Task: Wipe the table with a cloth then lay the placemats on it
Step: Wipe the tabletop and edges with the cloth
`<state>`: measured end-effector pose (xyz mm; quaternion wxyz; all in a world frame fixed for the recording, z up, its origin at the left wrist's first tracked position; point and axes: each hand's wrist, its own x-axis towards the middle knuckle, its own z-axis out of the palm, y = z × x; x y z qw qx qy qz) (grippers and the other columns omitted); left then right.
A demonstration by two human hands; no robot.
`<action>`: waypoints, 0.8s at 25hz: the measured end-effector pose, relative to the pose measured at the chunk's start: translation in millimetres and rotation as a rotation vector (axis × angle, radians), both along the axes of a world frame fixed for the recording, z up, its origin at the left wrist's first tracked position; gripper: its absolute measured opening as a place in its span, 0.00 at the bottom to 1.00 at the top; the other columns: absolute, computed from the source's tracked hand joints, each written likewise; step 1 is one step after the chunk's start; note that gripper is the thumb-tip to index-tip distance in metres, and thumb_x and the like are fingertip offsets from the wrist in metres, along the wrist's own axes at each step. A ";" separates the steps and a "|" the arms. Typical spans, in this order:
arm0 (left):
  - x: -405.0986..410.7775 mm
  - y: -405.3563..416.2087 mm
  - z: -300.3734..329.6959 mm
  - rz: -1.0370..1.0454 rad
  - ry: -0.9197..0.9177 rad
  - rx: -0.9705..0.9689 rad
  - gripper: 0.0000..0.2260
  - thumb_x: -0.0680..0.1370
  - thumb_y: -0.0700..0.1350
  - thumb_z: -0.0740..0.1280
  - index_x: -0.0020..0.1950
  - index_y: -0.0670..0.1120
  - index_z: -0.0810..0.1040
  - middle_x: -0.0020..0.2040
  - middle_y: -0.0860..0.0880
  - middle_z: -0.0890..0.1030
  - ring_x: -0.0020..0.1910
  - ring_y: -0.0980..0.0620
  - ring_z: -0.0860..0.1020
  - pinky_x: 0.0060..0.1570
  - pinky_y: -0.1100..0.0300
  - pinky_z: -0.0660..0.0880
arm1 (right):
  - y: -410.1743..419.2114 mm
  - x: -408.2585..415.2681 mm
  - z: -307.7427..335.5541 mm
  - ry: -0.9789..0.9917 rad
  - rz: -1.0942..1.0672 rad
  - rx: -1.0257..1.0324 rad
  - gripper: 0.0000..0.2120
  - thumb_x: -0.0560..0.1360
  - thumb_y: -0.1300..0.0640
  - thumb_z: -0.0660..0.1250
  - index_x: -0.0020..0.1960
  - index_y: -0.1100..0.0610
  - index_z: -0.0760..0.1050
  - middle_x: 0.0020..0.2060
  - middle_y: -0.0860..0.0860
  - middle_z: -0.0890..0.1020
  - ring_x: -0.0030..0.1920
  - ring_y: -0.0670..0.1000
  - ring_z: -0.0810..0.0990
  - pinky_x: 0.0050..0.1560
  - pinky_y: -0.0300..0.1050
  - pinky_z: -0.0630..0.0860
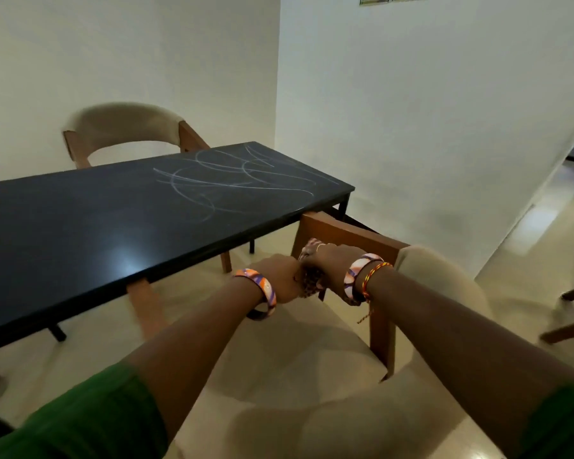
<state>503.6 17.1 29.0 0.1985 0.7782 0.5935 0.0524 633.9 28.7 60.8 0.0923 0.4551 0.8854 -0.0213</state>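
Together, both hands point(307, 271) beside table point(80, 226).

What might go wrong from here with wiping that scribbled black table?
The chalk-like marks lie at the far end of the table, so a short wipe could miss them. Both hands meet over the near chair, holding something small and patterned; whether it is the cloth is unclear. The chair may hinder reaching.

A home dining room: a black table point(113, 226) ahead of the hands, cushioned chairs point(126, 127) around it.
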 end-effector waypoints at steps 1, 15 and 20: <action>30.0 11.6 -5.5 0.067 -0.041 -0.020 0.12 0.80 0.45 0.60 0.57 0.41 0.79 0.49 0.43 0.81 0.48 0.48 0.78 0.46 0.61 0.74 | 7.8 29.3 -2.6 0.010 -0.008 0.004 0.22 0.77 0.57 0.64 0.70 0.53 0.68 0.67 0.55 0.69 0.63 0.56 0.73 0.60 0.45 0.73; 199.1 69.3 -43.8 0.721 -0.436 -0.294 0.09 0.77 0.40 0.61 0.57 0.42 0.74 0.51 0.46 0.76 0.50 0.49 0.76 0.52 0.58 0.74 | 81.8 167.8 -39.3 0.364 -0.300 -0.404 0.13 0.75 0.57 0.67 0.58 0.59 0.76 0.36 0.50 0.78 0.32 0.47 0.77 0.35 0.40 0.77; 212.1 112.8 -26.3 0.992 -0.744 -0.268 0.18 0.81 0.36 0.55 0.32 0.49 0.60 0.33 0.53 0.62 0.33 0.56 0.65 0.37 0.66 0.69 | 115.1 178.1 -30.5 0.446 -0.284 -0.614 0.14 0.76 0.58 0.65 0.60 0.59 0.74 0.41 0.53 0.79 0.40 0.52 0.78 0.41 0.43 0.76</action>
